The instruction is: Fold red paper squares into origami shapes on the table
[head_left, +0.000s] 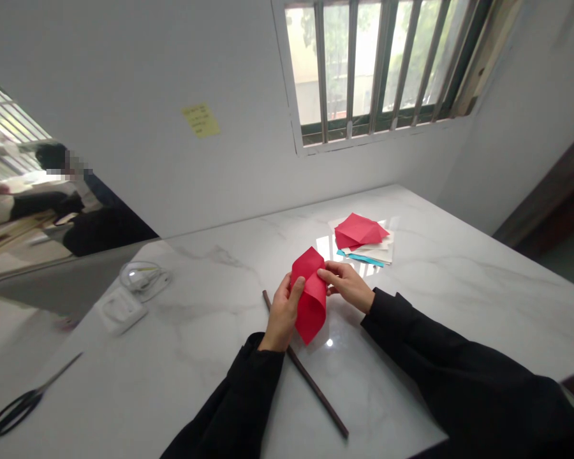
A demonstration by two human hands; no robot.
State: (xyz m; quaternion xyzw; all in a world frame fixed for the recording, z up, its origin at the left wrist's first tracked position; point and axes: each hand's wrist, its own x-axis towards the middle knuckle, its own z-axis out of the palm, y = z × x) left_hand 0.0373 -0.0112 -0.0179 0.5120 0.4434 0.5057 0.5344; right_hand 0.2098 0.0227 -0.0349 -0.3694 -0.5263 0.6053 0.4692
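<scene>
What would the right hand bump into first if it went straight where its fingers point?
The red paper, which the right hand is touching. Past that, maybe the left hand, but depth is unclear.

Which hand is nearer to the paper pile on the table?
Right. The right hand is in front of the paper pile, holding a red sheet; the left hand, on that sheet's left side, is farther away.

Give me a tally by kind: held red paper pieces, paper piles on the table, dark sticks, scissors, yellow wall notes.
Held red paper: 1
Paper pile: 1
Dark stick: 1
Scissors: 1
Yellow note: 1
Total: 5
</scene>
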